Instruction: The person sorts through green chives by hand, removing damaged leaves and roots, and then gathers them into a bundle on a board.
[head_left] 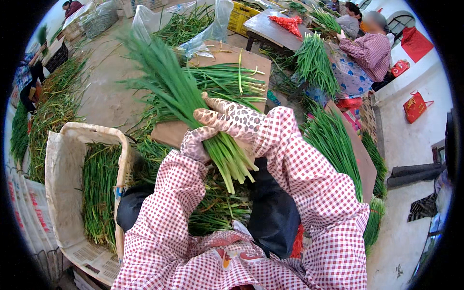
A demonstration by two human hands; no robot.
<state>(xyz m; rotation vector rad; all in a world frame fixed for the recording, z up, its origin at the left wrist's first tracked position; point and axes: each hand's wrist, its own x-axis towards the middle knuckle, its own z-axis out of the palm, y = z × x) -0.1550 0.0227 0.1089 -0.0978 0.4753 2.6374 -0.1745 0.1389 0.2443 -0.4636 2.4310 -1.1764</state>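
A bunch of garlic chives point(223, 153) is held aslant in front of me, pale cut ends toward me and green leaf tips toward the far left. The leaf tips are smeared by motion. My left hand point(195, 144), in a leopard-print glove, wraps it from below near the stems. Over the top of the stalks lies my right hand point(232, 120), gloved alike, its fingers closed across them. Just beyond, more loose garlic chives point(217, 77) lie on a brown board point(258, 65). Part of the grip is hidden between the gloves.
To my left stands a white plastic crate point(60, 179) holding chives. More chives point(333, 145) lie on a board at right. A metal table point(263, 24) carries red ties point(286, 24). A co-worker in a checked top point(369, 55) sits at the far right. Plant scraps point(58, 111) litter the floor.
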